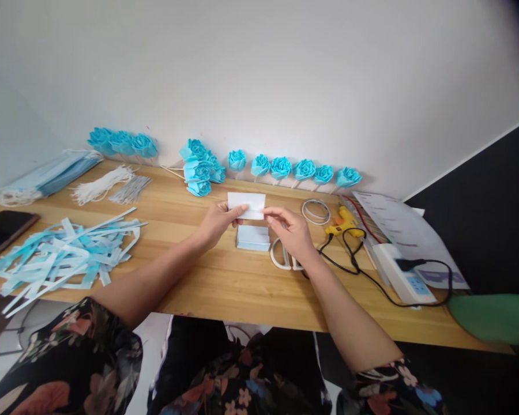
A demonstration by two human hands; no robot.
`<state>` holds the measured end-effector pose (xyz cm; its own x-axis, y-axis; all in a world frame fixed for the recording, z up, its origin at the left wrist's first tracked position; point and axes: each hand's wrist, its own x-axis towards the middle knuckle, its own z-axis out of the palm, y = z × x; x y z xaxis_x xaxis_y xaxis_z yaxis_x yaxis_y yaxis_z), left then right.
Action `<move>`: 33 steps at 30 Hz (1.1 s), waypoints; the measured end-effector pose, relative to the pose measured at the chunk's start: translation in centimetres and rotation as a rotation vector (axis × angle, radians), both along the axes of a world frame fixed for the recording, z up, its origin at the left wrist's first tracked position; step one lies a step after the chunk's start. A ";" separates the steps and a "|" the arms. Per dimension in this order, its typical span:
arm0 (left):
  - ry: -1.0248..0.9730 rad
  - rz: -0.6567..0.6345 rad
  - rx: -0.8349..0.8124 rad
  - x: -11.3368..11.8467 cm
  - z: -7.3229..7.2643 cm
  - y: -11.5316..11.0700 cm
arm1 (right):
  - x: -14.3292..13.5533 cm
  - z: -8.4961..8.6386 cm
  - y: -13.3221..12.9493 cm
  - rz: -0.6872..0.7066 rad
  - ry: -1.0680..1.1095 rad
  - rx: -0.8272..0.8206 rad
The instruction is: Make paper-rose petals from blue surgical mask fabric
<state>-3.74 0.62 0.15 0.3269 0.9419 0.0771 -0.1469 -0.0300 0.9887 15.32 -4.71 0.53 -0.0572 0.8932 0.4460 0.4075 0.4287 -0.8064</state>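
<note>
A white rectangular piece (251, 199), either paper or cloth, is held up above the middle of the table. My left hand (218, 223) grips its left side, the thumb lying across the front. At the right edge, the fingers of my right hand (292, 229) are pinched on the same piece. Just below it, a small stack of pale, folded-looking rectangles (253, 237) lies on the wood. White-handled scissors (279, 257) lie beside that stack, partly covered by my right hand and wrist.
Blue flowers (281, 168) on sticks line the wall. Cut blue-white strips (69, 253), white cords (101, 184), grey wire pieces (130, 189), face masks (54, 172) and a phone (6, 230) lie left. Right are a wire coil (315, 212), yellow glue gun (343, 222) and power strip (404, 276).
</note>
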 end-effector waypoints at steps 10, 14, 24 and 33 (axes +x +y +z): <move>0.083 -0.087 0.043 0.0 0.0 -0.4 | -0.1 -0.2 0.0 -0.034 0.013 -0.036; 0.061 -0.121 0.054 0.0 0.3 -0.6 | -0.2 -0.1 0.0 -0.057 0.061 -0.078; 0.082 -0.157 0.023 -0.2 0.0 -0.3 | -0.2 -0.4 0.2 -0.104 0.097 -0.094; 0.249 -0.116 0.094 -0.3 0.7 -0.5 | -0.2 -0.2 0.2 -0.133 0.053 -0.059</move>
<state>-4.08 0.11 0.83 0.4522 0.8894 0.0666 0.0920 -0.1208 0.9884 15.14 -4.54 0.32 0.0856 0.9162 0.3914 0.4137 0.3247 -0.8506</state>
